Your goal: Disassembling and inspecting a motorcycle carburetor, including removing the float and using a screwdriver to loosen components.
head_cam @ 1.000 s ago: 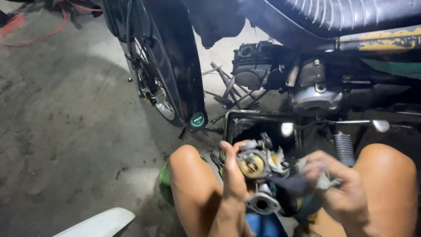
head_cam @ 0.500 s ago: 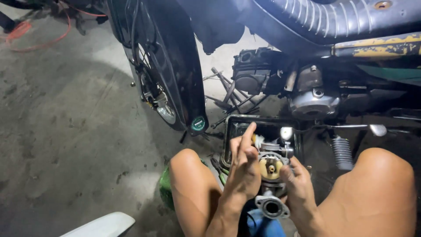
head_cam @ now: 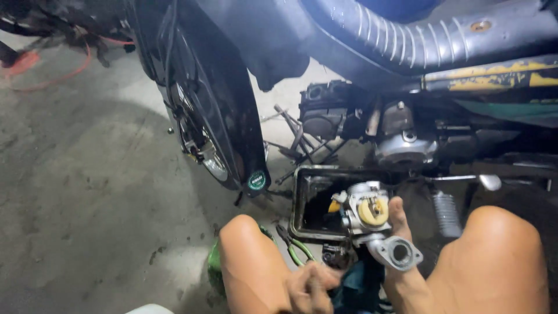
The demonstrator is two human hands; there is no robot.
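— So, where's the carburetor (head_cam: 372, 216) right now?

— Up between my knees, in my right hand (head_cam: 402, 232). My fingers curl around its back and my thumb presses along its right side. Its open flange (head_cam: 400, 253) points down toward me, the yellow float (head_cam: 373, 210) facing up.

— And your left hand (head_cam: 307, 285)?

— Low by my left knee, fingers loosely bent, holding nothing I can make out. Green-handled pliers (head_cam: 297, 246) lie on the floor just beside it.

— What's behind?

— A black tray (head_cam: 300, 197) on the floor under the motorcycle engine (head_cam: 401, 142), front wheel (head_cam: 203, 145) to its left.

Open floor (head_cam: 87, 192) left; motorcycle (head_cam: 372, 104) ahead.
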